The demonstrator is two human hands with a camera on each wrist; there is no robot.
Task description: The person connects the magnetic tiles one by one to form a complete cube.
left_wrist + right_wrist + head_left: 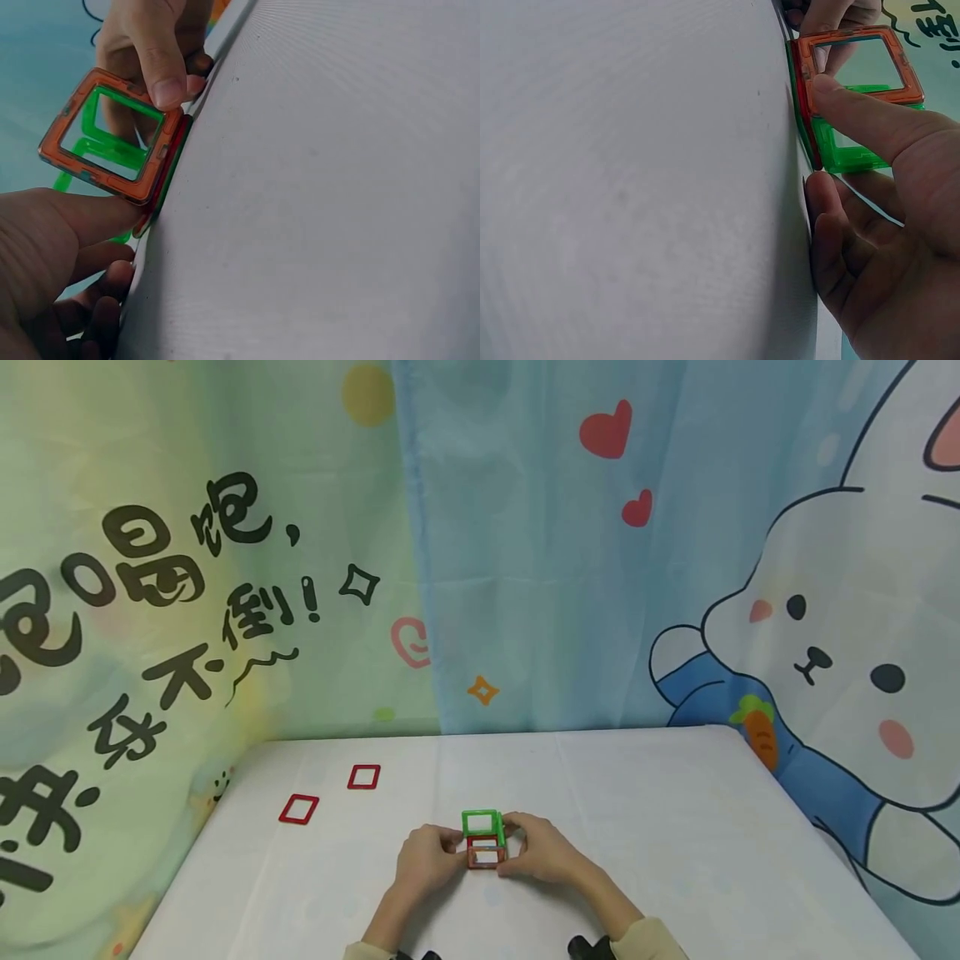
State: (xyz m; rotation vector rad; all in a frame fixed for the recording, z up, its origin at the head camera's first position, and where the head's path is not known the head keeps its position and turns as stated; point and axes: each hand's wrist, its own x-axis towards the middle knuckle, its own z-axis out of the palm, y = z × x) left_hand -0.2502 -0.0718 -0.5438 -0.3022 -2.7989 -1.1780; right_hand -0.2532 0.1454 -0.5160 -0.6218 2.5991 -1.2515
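Square magnetic tiles stand together at the middle of the white table. An orange tile (67,116) stands upright at the near side. A green tile (480,813) stands at the back, and another green tile (502,831) is on the right. Low between them shows a red tile (802,82), with a green edge along the tabletop under it. My left hand (423,860) holds the left side, its thumb at the orange tile's edge. From the right, my right hand (551,852) pinches the tiles, thumb on the orange frame and fingers behind by the green.
Two loose red square tiles, one nearer (298,809) and one farther back (363,777), lie flat on the left part of the white table (637,793). A printed curtain (525,568) hangs behind the table's back edge.
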